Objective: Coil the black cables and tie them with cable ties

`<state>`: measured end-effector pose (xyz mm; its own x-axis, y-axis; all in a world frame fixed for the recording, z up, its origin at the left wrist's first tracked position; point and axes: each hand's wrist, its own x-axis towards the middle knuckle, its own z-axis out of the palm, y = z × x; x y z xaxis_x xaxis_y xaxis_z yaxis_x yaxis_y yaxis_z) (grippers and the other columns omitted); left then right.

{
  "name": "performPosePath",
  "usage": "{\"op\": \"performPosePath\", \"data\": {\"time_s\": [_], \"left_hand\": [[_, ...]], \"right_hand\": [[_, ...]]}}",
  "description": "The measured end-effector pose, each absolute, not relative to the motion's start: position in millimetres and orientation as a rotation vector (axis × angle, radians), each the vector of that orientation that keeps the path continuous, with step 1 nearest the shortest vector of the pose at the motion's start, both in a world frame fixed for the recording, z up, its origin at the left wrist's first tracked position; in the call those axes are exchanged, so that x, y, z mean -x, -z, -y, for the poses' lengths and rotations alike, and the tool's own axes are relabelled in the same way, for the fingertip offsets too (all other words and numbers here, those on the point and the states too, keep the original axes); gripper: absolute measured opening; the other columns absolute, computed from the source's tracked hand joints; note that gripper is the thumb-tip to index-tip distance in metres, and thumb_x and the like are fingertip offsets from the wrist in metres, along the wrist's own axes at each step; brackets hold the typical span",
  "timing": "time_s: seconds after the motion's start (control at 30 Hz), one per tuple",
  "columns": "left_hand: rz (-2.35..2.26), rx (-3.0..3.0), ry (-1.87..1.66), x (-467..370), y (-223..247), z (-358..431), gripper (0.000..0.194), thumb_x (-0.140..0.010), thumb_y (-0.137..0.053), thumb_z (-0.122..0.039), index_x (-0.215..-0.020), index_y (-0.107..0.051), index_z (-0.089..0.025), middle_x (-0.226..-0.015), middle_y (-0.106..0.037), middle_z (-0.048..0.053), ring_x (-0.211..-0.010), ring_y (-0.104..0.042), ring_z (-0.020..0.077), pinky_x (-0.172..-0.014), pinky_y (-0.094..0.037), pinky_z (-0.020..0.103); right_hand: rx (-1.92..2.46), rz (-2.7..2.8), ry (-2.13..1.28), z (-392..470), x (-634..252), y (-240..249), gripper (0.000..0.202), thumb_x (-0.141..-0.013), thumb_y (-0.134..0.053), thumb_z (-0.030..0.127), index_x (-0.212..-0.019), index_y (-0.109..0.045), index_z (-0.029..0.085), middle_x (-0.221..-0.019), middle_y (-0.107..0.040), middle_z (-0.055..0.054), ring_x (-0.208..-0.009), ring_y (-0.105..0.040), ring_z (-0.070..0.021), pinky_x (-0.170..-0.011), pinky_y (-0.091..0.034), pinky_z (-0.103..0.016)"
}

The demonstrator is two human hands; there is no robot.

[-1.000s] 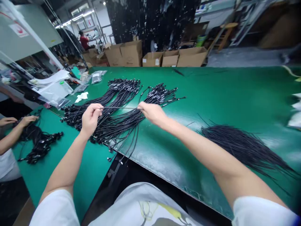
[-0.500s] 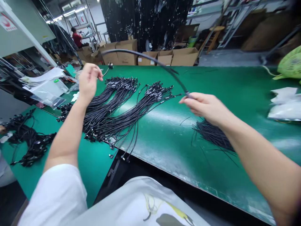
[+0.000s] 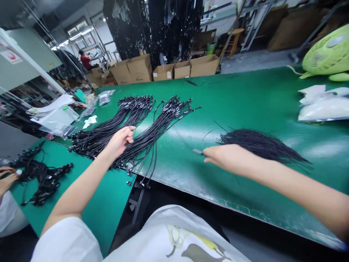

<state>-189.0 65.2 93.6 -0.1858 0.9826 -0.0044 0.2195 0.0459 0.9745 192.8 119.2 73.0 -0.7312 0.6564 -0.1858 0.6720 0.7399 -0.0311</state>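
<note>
My left hand [image 3: 121,141] is closed above the left part of the black cable bundles; what it holds, if anything, is too small to make out. Pinched in my right hand [image 3: 226,154] is a black cable, whose grey end piece [image 3: 197,151] sticks out to the left; the rest of that cable is blurred. Two fanned bundles of black cables [image 3: 152,133] with grey labels lie on the green table [image 3: 174,182]. Beyond my right hand is a pile of thin black strips [image 3: 256,143].
Another person's hands [image 3: 8,178] work at a dark cable heap [image 3: 45,178] at far left. A white box with papers [image 3: 56,114] stands at back left. White bags [image 3: 324,105] and a green fan [image 3: 327,51] are at right. Cardboard boxes [image 3: 139,69] stand behind the table.
Both hands have come down toward the table, my left hand also moving right. The cable arched in the air between them is now low and blurred. The view has shifted, showing more of the strip pile.
</note>
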Motion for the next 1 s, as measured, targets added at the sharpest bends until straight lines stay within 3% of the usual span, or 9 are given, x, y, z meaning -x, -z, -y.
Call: {"op": "performPosePath", "data": {"time_s": [0.1, 0.2, 0.3, 0.4, 0.57, 0.7, 0.8, 0.9, 1.0], "left_hand": [[-1.327, -1.444, -1.099, 119.1, -84.3, -51.7, 0.024, -0.087, -0.058, -0.035, -0.102, -0.064, -0.017, -0.08, -0.056, 0.002, -0.066, -0.05, 0.0107, -0.062, -0.042, 0.023], [-1.225, -1.564, -0.885, 73.9, -75.0, -35.7, 0.023, -0.09, -0.055, -0.036, -0.096, -0.066, -0.017, -0.081, -0.062, 0.003, -0.074, -0.054, 0.0136, -0.071, -0.044, 0.027], [-1.04, -1.358, -0.793, 63.9, -73.3, -26.4, 0.028, -0.095, -0.048, -0.038, -0.103, -0.064, -0.016, -0.054, -0.044, -0.006, -0.052, -0.04, 0.0093, -0.063, -0.042, 0.026], [-0.888, -1.102, -0.808, 75.8, -83.3, -25.9, 0.028, -0.093, -0.055, -0.035, -0.102, -0.066, -0.011, -0.051, -0.03, -0.009, -0.045, -0.025, 0.0054, -0.055, -0.039, 0.021], [-0.755, -0.757, -1.295, 86.7, -96.4, -39.1, 0.026, -0.09, -0.059, -0.029, -0.112, -0.064, -0.015, -0.058, -0.039, -0.007, -0.047, -0.034, 0.0033, -0.048, -0.035, 0.013], [-0.993, -1.03, -1.304, 60.6, -69.5, -57.0, 0.025, -0.089, -0.06, -0.038, -0.096, -0.067, -0.015, -0.081, -0.064, 0.004, -0.072, -0.06, 0.011, -0.064, -0.047, 0.02], [-1.102, -1.459, -1.04, 35.1, -47.1, -55.7, 0.032, -0.091, -0.054, -0.044, -0.088, -0.067, -0.015, -0.1, -0.069, 0.01, -0.094, -0.062, 0.0194, -0.085, -0.048, 0.03], [-1.057, -1.649, -0.776, 19.7, -39.9, -43.8, 0.029, -0.092, -0.053, -0.043, -0.091, -0.066, -0.017, -0.085, -0.069, 0.005, -0.083, -0.061, 0.0174, -0.085, -0.047, 0.031], [-0.982, -1.449, -0.86, 10.8, -39.5, -39.0, 0.025, -0.091, -0.056, -0.041, -0.091, -0.062, -0.017, -0.06, -0.058, -0.002, -0.062, -0.055, 0.0134, -0.073, -0.048, 0.029]], "right_hand": [[-0.773, -3.011, 0.215, -88.7, -168.1, -88.2, 0.02, -0.095, -0.047, 0.026, -0.085, -0.063, 0.019, -0.08, -0.066, -0.003, -0.064, -0.059, -0.0131, -0.052, -0.025, -0.024], [-1.054, -3.114, -0.031, -94.7, -165.6, -109.6, 0.027, -0.099, -0.042, 0.032, -0.088, -0.063, 0.018, -0.082, -0.066, -0.004, -0.063, -0.056, -0.0131, -0.049, -0.018, -0.026], [-1.36, -3.079, -0.162, -130.0, -190.5, -113.0, 0.029, -0.098, -0.044, 0.038, -0.09, -0.064, 0.019, -0.087, -0.066, -0.004, -0.069, -0.057, -0.0145, -0.048, -0.018, -0.026], [-1.519, -3.099, -0.168, -163.1, -226.4, -91.1, 0.028, -0.098, -0.046, 0.036, -0.093, -0.066, 0.019, -0.091, -0.066, -0.005, -0.079, -0.06, -0.0165, -0.052, -0.027, -0.025], [-1.377, -3.188, -0.13, -146.5, -231.1, -39.4, 0.024, -0.097, -0.042, 0.023, -0.102, -0.065, 0.015, -0.089, -0.066, -0.009, -0.078, -0.06, -0.0168, -0.064, -0.036, -0.026], [-0.762, -3.146, 0.222, -85.5, -194.5, -31.1, 0.029, -0.096, -0.04, 0.025, -0.081, -0.062, 0.015, -0.069, -0.063, -0.006, -0.059, -0.054, -0.0148, -0.058, -0.031, -0.027], [-0.558, -3.183, 0.528, -66.4, -181.9, -46.8, 0.027, -0.093, -0.044, 0.026, -0.074, -0.06, 0.016, -0.064, -0.061, -0.002, -0.053, -0.049, -0.012, -0.054, -0.026, -0.026], [-0.839, -3.299, 0.938, -77.6, -185.0, -56.0, 0.028, -0.09, -0.043, 0.021, -0.068, -0.06, 0.017, -0.061, -0.059, 0.0, -0.052, -0.046, -0.0095, -0.054, -0.028, -0.024], [-1.26, -3.399, 1.347, -92.6, -185.2, -43.6, 0.018, -0.088, -0.051, 0.029, -0.078, -0.061, 0.018, -0.071, -0.06, 0.0, -0.062, -0.051, -0.0112, -0.061, -0.037, -0.023]]}}
